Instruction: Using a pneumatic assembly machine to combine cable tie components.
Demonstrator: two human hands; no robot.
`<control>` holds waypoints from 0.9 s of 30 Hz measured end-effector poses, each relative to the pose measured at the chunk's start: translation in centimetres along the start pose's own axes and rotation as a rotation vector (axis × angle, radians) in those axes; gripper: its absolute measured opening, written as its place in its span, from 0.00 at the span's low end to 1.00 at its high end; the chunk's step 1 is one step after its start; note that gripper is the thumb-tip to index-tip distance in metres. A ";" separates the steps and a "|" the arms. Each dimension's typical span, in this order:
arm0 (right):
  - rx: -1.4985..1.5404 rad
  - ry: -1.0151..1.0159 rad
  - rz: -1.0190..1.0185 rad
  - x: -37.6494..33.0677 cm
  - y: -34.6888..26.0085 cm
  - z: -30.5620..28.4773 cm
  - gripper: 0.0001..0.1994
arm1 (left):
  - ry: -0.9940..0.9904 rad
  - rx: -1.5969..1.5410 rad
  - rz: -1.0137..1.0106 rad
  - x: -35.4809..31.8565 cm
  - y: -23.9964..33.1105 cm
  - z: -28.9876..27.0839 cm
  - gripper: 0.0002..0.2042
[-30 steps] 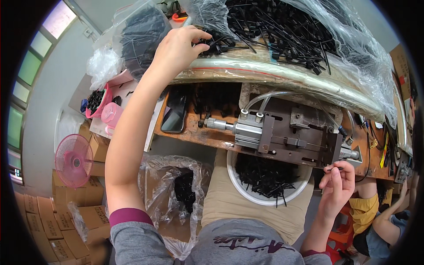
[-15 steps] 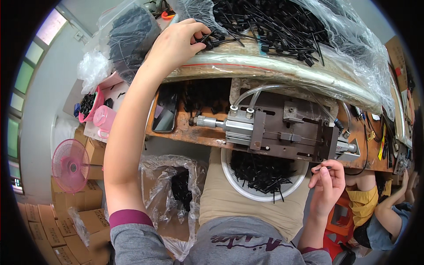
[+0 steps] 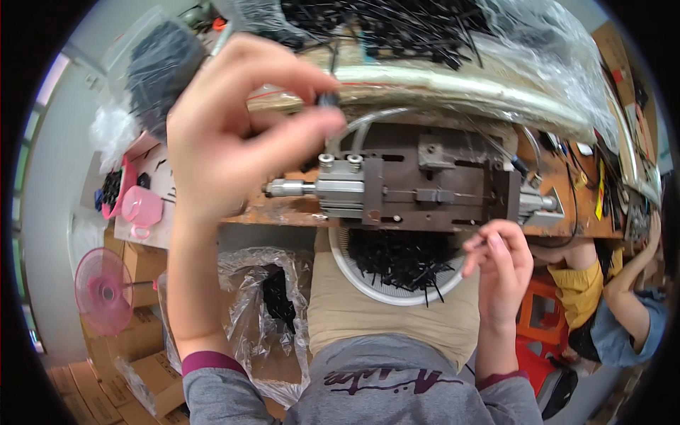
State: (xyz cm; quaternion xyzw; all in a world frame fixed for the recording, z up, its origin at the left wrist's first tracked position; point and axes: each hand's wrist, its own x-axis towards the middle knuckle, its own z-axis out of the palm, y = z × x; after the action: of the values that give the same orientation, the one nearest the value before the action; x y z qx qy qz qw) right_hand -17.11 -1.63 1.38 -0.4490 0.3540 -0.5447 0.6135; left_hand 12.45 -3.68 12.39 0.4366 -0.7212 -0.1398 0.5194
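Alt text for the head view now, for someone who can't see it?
A blurred left hand pinches a black part with a thin stem. The right hand, beside a white basket of black pieces, appears to pinch a small dark piece. A metal fixture sits on the bench, a black heap beyond.

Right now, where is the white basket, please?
In the head view, the white basket sits over the lap, just below the metal fixture and left of the right hand.
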 end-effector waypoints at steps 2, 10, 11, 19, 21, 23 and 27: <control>0.015 -0.094 0.021 0.9 -0.2 0.7 0.08 | -0.140 0.063 0.253 -1.8 1.0 2.3 0.13; 0.147 -0.218 0.109 2.1 -0.3 1.8 0.11 | -0.287 -0.108 0.126 -9.5 1.8 9.6 0.16; 0.140 -0.217 0.113 2.1 -0.3 1.6 0.11 | -0.280 -0.080 0.128 -9.9 1.9 9.9 0.16; 0.154 -0.172 0.131 1.9 0.4 1.2 0.11 | -0.277 0.020 0.168 -11.2 1.9 10.6 0.15; 0.158 -0.175 0.140 1.9 0.5 1.2 0.11 | -0.275 0.034 0.174 -11.5 1.9 10.7 0.15; 0.158 -0.188 0.143 1.9 0.7 1.1 0.11 | -0.271 0.051 0.181 -11.6 1.8 10.7 0.15; 0.109 -0.189 0.085 1.7 0.8 1.2 0.11 | -0.270 0.071 0.193 -11.4 2.0 10.7 0.15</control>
State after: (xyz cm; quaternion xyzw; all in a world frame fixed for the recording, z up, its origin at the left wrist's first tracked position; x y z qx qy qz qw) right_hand -15.47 -3.15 1.10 -0.4489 0.2834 -0.4918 0.6901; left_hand 3.07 3.65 2.02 0.3608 -0.8273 -0.1211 0.4132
